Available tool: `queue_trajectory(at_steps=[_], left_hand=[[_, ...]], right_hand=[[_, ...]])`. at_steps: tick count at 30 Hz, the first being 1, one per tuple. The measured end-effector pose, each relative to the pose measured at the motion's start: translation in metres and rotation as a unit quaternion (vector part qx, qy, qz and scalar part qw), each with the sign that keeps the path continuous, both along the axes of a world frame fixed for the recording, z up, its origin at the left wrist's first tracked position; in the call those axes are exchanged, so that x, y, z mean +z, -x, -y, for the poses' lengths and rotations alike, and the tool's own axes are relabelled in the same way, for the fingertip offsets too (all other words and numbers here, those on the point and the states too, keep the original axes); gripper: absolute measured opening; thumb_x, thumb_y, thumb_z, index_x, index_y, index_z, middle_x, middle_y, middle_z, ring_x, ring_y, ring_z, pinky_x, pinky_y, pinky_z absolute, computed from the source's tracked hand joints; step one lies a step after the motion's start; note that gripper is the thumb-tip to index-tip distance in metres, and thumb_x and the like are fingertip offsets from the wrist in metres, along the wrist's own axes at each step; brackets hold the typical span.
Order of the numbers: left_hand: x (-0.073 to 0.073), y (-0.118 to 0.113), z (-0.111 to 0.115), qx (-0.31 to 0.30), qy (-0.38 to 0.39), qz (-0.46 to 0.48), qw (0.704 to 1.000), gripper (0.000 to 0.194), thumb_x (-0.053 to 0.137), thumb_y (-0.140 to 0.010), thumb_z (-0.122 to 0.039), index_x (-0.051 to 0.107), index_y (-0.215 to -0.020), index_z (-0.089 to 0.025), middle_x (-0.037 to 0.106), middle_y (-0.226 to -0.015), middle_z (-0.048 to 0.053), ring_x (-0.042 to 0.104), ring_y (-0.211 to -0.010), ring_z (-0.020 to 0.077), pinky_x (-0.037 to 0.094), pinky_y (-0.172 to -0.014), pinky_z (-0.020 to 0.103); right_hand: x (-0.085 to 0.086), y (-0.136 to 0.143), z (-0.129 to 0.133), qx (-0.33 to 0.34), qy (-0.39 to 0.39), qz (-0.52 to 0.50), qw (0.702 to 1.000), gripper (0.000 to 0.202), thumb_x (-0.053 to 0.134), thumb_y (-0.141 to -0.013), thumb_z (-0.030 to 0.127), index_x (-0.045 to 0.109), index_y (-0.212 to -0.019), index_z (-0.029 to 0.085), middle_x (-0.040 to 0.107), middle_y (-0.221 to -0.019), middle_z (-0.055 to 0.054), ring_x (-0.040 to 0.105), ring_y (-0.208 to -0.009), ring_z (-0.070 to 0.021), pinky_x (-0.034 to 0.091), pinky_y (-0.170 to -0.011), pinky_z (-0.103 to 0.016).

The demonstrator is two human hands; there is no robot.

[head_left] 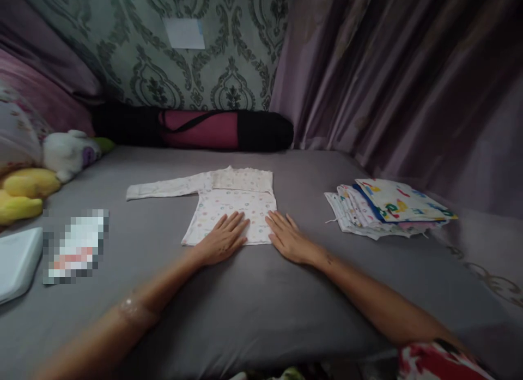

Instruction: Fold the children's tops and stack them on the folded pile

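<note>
A small white baby shirt (245, 201) with a tiny coloured print lies flat on the grey bed sheet (261, 309). Its left sleeve stretches out to the left, while the right sleeve is folded in across the upper part. My left hand (224, 235) rests flat on the lower middle of the shirt, fingers extended. At the shirt's lower right edge lies my right hand (290, 237), also flat with fingers spread, its fingertips touching the fabric. Neither hand grips anything.
To the right sits a stack of folded baby clothes (404, 208). A long black and maroon bag (196, 130) lies along the patterned wall. On the left are a white plush toy (67, 151), a yellow plush (24, 192), a white packet (18, 263) and a pixelated item (77, 248).
</note>
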State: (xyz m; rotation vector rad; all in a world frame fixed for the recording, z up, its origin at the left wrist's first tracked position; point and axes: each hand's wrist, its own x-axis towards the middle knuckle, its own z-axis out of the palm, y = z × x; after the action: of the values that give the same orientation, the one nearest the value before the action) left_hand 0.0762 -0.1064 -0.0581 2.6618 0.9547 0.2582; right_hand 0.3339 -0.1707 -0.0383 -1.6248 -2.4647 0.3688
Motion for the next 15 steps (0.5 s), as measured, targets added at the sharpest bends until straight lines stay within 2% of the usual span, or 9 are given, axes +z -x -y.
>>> queue_trajectory(at_steps=[3, 5, 7, 9, 10, 12, 13, 15], left_hand=[[0.017, 0.021, 0.015, -0.018, 0.071, 0.043, 0.996, 0.050, 0.039, -0.095, -0.048, 0.045, -0.143, -0.031, 0.033, -0.155, 0.005, 0.023, -0.145, 0.0265, 0.018, -0.117, 0.047], [0.033, 0.035, 0.017, -0.013, 0.156, 0.095, 0.983, 0.043, 0.047, -0.092, -0.047, 0.058, -0.132, -0.034, 0.046, -0.147, 0.004, 0.037, -0.139, 0.0266, 0.028, -0.114, 0.044], [0.047, 0.049, 0.009, 0.042, 0.258, 0.166, 0.951, 0.035, 0.057, -0.085, -0.047, 0.070, -0.114, -0.032, 0.064, -0.128, 0.005, 0.056, -0.121, 0.0278, 0.043, -0.103, 0.041], [0.054, 0.064, -0.010, 0.148, 0.316, 0.246, 0.904, 0.030, 0.066, -0.076, -0.048, 0.075, -0.096, -0.028, 0.073, -0.103, 0.007, 0.066, -0.098, 0.0284, 0.052, -0.086, 0.038], [0.054, 0.073, -0.023, 0.211, 0.310, 0.281, 0.884, 0.030, 0.068, -0.071, -0.048, 0.074, -0.090, -0.026, 0.074, -0.094, 0.008, 0.066, -0.091, 0.0283, 0.053, -0.080, 0.037], [0.049, 0.093, -0.053, 0.327, 0.228, 0.316, 0.861, 0.025, 0.066, -0.070, -0.045, 0.070, -0.079, -0.023, 0.071, -0.082, 0.008, 0.064, -0.084, 0.0272, 0.051, -0.075, 0.035], [0.045, 0.104, -0.068, 0.388, 0.164, 0.313, 0.851, 0.022, 0.063, -0.071, -0.043, 0.067, -0.075, -0.022, 0.068, -0.078, 0.009, 0.063, -0.083, 0.0268, 0.050, -0.074, 0.034], [0.037, 0.126, -0.095, 0.476, 0.057, 0.275, 0.834, 0.017, 0.058, -0.074, -0.037, 0.061, -0.076, -0.021, 0.065, -0.082, 0.010, 0.060, -0.089, 0.0282, 0.047, -0.079, 0.037]], right_hand=[[0.013, -0.010, 0.027, 0.013, 0.027, -0.009, 1.000, 0.054, 0.032, -0.099, 0.033, 0.030, -0.151, 0.022, 0.023, -0.158, -0.007, 0.016, -0.146, -0.0200, 0.015, -0.119, -0.045], [0.024, -0.017, 0.035, 0.017, 0.046, -0.005, 0.999, 0.052, 0.034, -0.098, 0.030, 0.035, -0.149, 0.022, 0.027, -0.156, -0.007, 0.022, -0.145, -0.0202, 0.020, -0.118, -0.044], [0.038, -0.022, 0.032, 0.034, 0.058, 0.005, 0.998, 0.048, 0.037, -0.094, 0.022, 0.048, -0.141, 0.025, 0.043, -0.149, -0.008, 0.036, -0.138, -0.0204, 0.020, -0.118, -0.045], [0.052, -0.022, 0.016, 0.052, 0.072, 0.013, 0.996, 0.044, 0.039, -0.089, 0.014, 0.063, -0.124, 0.027, 0.062, -0.129, -0.008, 0.054, -0.123, -0.0204, 0.021, -0.117, -0.046], [0.057, -0.019, 0.004, 0.055, 0.081, 0.012, 0.995, 0.042, 0.040, -0.087, 0.012, 0.068, -0.115, 0.027, 0.068, -0.119, -0.007, 0.060, -0.114, -0.0203, 0.026, -0.115, -0.045], [0.063, -0.005, -0.028, 0.044, 0.093, -0.008, 0.995, 0.037, 0.042, -0.085, 0.013, 0.071, -0.105, 0.024, 0.072, -0.108, -0.006, 0.064, -0.104, -0.0204, 0.041, -0.104, -0.038], [0.063, 0.006, -0.046, 0.037, 0.086, -0.026, 0.995, 0.036, 0.042, -0.085, 0.013, 0.071, -0.106, 0.022, 0.071, -0.109, -0.007, 0.064, -0.105, -0.0203, 0.045, -0.097, -0.034], [0.057, 0.034, -0.083, 0.031, 0.049, -0.056, 0.997, 0.038, 0.040, -0.088, 0.014, 0.069, -0.111, 0.019, 0.070, -0.115, -0.007, 0.062, -0.109, -0.0189, 0.044, -0.097, -0.029]])
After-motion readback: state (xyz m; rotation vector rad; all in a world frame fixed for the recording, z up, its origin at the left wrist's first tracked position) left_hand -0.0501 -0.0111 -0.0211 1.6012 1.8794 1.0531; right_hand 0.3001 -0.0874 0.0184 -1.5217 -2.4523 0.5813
